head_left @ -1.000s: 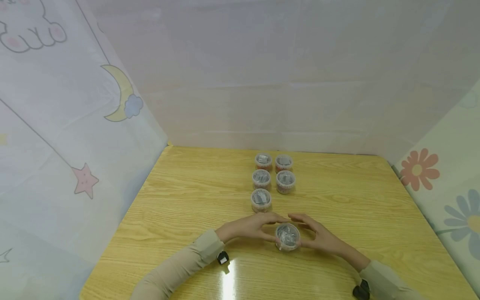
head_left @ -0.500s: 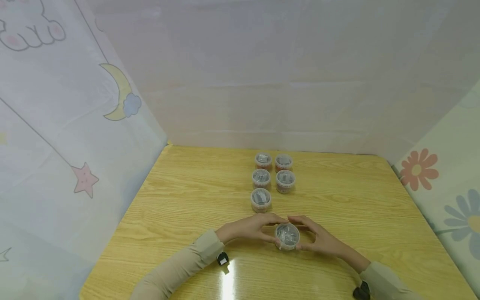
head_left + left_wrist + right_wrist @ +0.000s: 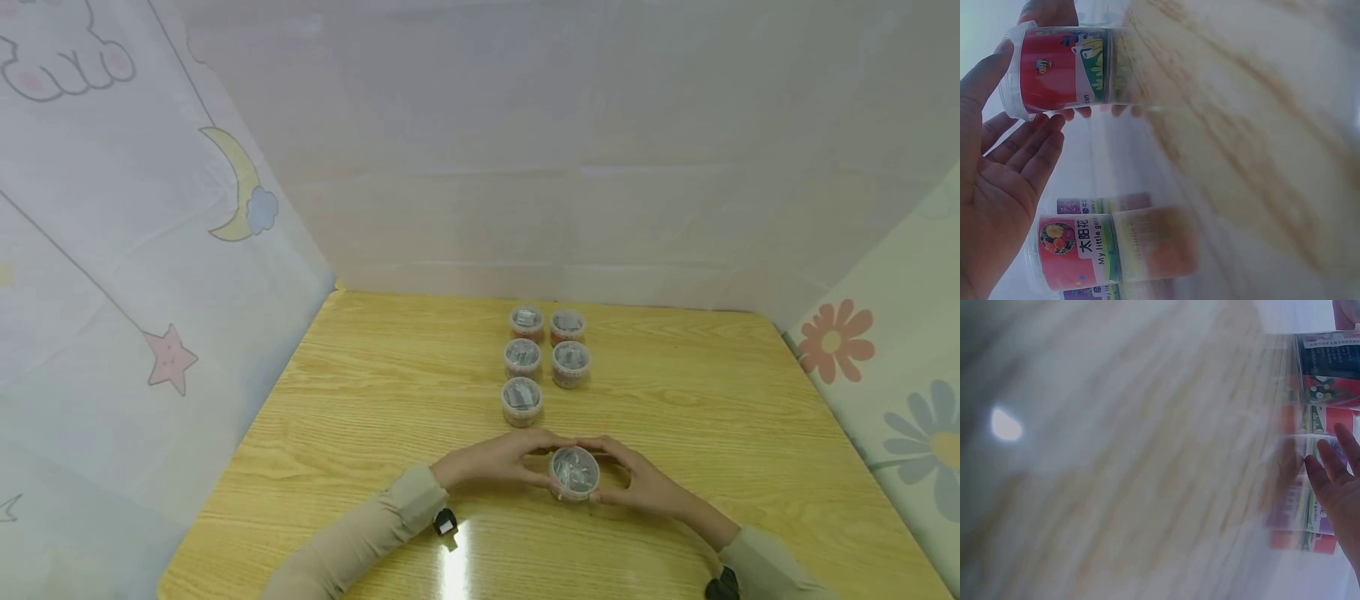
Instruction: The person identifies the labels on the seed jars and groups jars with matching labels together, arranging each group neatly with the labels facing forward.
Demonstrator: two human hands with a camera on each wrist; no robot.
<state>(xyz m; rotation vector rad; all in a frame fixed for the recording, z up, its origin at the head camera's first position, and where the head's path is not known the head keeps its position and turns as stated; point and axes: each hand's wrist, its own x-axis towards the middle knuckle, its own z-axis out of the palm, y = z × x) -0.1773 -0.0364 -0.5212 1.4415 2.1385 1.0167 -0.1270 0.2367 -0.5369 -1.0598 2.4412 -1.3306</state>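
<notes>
A clear-lidded plastic tub (image 3: 575, 473) stands upright on the table between both hands. Its red and green label shows in the left wrist view, where the tub (image 3: 1054, 69) appears sideways. My left hand (image 3: 510, 457) holds its left side, thumb at the lid's near edge and fingers behind. From the right, my right hand (image 3: 645, 479) reaches round it, thumb against the near side and fingertips meeting the left ones at the back. In the right wrist view the right fingers (image 3: 1335, 465) look fairly straight beside the tub (image 3: 1332, 369).
Several similar tubs stand behind in two columns: a left one with a front tub (image 3: 522, 400) and a shorter right one with a front tub (image 3: 572, 363). They rest on a wooden table (image 3: 375, 367). Printed cloth (image 3: 465, 167) hangs behind and at both sides.
My right hand has closed in slightly, its thumb coming onto the tub and its fingertips meeting the left hand's. The tub and the others have stayed nearly in place.
</notes>
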